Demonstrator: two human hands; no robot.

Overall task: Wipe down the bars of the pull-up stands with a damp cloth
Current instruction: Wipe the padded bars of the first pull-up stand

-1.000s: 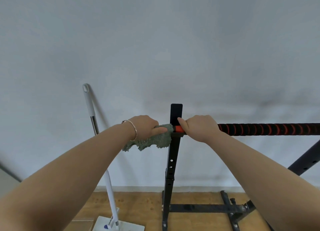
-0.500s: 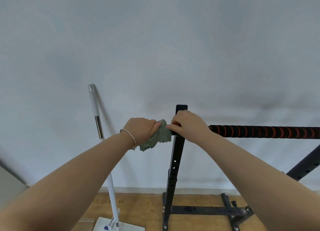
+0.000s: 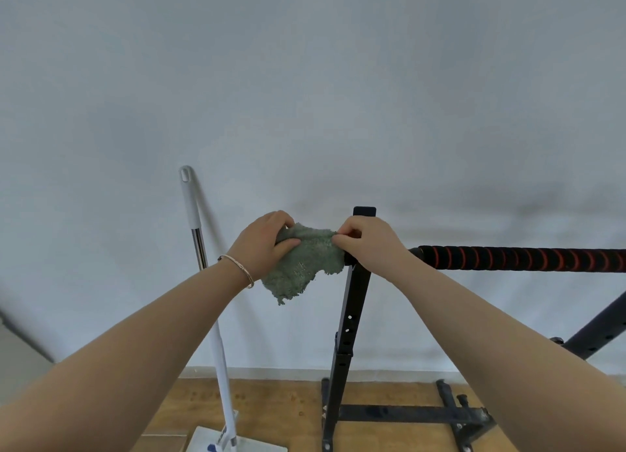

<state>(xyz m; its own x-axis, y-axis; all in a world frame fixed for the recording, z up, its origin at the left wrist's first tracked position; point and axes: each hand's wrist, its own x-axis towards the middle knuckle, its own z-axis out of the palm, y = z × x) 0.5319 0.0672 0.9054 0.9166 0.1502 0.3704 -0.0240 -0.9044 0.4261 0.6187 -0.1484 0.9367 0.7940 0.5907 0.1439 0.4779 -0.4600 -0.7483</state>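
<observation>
The left hand grips the cloth at its 9 o'clock edge; the right hand pinches its 3 o'clock edge, seemingly against the post. Held off the bar at 3 o'clock, it could drop if either grip slackens.

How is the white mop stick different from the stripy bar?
The mop stick is white and silver; the stripy bar is black with orange rings. The mop stick stands nearly upright against the wall; the stripy bar lies level on its black stand. Both are long, thin and round.
</observation>
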